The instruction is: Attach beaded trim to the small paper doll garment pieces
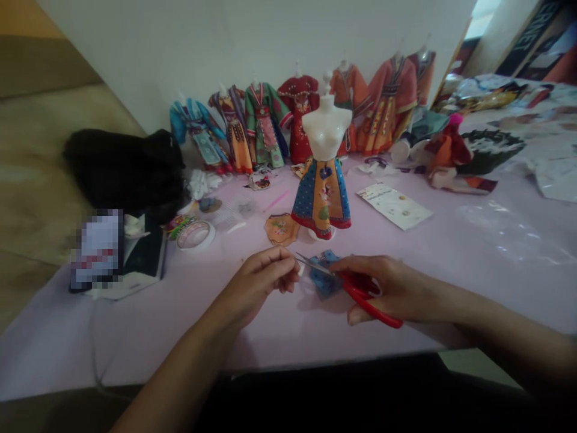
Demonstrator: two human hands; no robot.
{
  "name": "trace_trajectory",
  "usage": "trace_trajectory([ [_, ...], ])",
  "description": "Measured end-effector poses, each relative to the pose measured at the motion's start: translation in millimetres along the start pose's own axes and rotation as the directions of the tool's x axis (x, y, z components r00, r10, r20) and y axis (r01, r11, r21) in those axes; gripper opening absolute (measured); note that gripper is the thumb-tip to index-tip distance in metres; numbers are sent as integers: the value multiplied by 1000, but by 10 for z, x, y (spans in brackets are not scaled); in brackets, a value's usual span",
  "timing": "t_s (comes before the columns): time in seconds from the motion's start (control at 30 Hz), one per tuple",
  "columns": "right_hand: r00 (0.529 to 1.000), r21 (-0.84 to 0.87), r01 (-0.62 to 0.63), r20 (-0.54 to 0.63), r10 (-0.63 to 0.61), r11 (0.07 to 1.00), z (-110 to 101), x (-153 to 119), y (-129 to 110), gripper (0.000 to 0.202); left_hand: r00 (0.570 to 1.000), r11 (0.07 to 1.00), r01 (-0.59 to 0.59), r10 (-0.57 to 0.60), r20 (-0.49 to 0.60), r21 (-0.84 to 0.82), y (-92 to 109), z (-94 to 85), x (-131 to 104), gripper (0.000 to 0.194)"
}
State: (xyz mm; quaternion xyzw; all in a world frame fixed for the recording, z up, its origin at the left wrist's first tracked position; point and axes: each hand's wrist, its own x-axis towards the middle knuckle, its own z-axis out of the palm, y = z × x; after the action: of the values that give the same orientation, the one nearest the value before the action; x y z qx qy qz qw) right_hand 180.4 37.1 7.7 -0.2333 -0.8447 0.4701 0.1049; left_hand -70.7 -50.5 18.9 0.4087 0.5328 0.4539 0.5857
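Observation:
Red-handled scissors (pixel 367 300) are held in my right hand (pixel 396 288), their blades slightly parted and pointing left toward my left hand (pixel 265 273). The fingers of my left hand are pinched together near the blade tips; what they hold is too small to make out. A piece of blue patterned fabric (pixel 327 282) lies on the table beneath the blades. Just behind stands a small white mannequin (pixel 327 129) wearing a blue and orange skirt (pixel 322 198) with a red hem. An orange embroidered fabric piece (pixel 282 228) lies left of its base.
Several small dressed mannequins line the wall behind. On the left are a black bag (pixel 126 171), a phone (pixel 97 249), a dark notebook (pixel 146 255) and a tape roll (pixel 196 235). A printed card (pixel 394 205), plastic wrap (pixel 509 231) and a dark basket (pixel 491 150) are at right.

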Motion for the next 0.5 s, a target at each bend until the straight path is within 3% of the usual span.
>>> trace_trajectory([
  [0.3, 999, -14, -44, 28, 44, 999, -63, -27, 44, 68, 999, 998, -38, 38, 3, -44, 5, -13, -23, 20],
  [0.5, 999, -10, -40, -8, 40, 999, -71, -37, 38, 71, 1000, 994, -3, 0, -25, -111, -18, -21, 4, 22],
])
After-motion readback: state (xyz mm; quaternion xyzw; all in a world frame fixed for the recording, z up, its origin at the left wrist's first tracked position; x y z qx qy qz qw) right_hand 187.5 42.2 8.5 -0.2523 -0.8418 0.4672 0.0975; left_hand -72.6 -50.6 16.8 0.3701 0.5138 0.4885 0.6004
